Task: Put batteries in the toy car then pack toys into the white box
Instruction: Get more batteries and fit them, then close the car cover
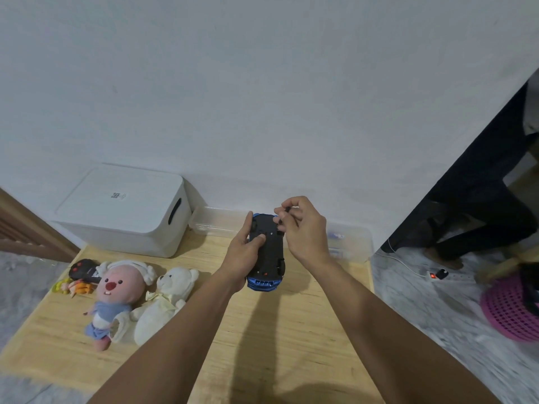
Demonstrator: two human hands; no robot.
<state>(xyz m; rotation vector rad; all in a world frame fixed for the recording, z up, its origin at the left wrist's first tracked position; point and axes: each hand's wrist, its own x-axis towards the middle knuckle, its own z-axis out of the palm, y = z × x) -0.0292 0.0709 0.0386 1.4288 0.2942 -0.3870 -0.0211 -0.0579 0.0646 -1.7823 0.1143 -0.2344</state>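
At the lower left of the frame, a pink plush (pixel 116 290) and a white teddy bear (pixel 163 304) are laid side by side on the wooden table (pixel 291 330), with a small black toy (pixel 84 271) just behind them. Above these, at centre left, the white box (pixel 122 208) is seen with its lid on. At the centre, the toy car (pixel 267 249) is held above the table, underside up, by the left hand (pixel 243 252), fingers curled round its side and thumb pressed on the chassis. A small dark tool (pixel 284 215) is pinched by the right hand (pixel 303 228) at the car's far end. A clear plastic container (pixel 350 240) stands behind, and a pink basket (pixel 510 313) is seen at lower right.
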